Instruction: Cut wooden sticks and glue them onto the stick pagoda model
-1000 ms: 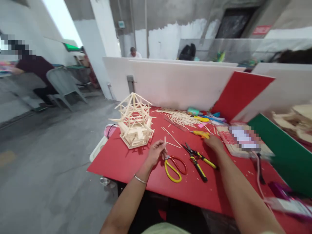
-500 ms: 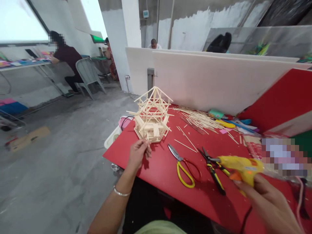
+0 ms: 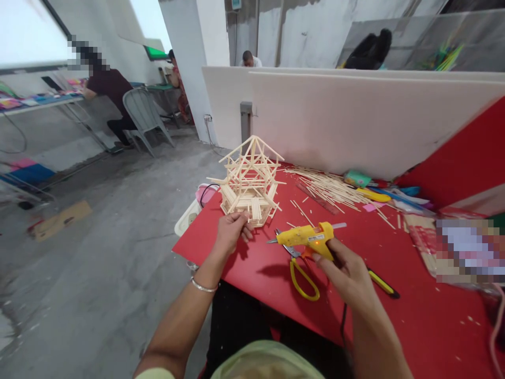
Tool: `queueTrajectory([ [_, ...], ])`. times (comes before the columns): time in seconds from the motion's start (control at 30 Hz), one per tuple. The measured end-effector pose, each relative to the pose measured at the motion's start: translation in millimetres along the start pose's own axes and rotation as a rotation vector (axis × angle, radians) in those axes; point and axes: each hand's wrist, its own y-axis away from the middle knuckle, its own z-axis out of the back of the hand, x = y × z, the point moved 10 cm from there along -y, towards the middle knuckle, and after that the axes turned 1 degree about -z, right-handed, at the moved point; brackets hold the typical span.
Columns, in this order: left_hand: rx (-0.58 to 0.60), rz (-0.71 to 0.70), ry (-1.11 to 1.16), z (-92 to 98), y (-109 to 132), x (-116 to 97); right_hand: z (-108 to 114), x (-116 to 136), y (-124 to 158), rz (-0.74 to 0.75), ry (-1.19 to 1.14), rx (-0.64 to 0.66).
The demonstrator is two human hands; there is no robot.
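Observation:
A pavilion-like model built of thin wooden sticks stands near the left corner of the red table. My left hand is at its front, thumb and fingertips pinched on what looks like a short wooden stick, mostly hidden by the fingers. Whether the stick touches the model I cannot tell. My right hand is wrapped round the grip of a yellow glue gun, with a clear glue stick out of its back. The gun's nozzle points left toward my left hand, apart from it. Below the gun lie scissors, partly covered.
Loose wooden sticks are heaped at the back of the red table. A yellow-and-black handle lies right of my right hand. White boards stand behind the table. A person sits at the far left beside a grey chair.
My right hand has brought the glue gun leftward from the right side, over the scissors. My left hand stays pinched at the model's front. The view has shifted slightly.

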Motion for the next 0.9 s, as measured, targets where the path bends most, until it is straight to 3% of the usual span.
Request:
queueTrajectory([
  [0.3, -0.006, -0.013, -0.018, -5.8, -8, 3, 1, -10, -4, -0.033, 0.017, 0.000],
  [0.6, -0.025, 0.096, 0.145, -9.8, -9, 14, -5, -23, -2, -0.054, 0.066, 0.039],
  [0.9, 0.003, 0.115, 0.169, -10.6, -11, 18, -5, -31, -1, -0.068, 0.069, 0.037],
])
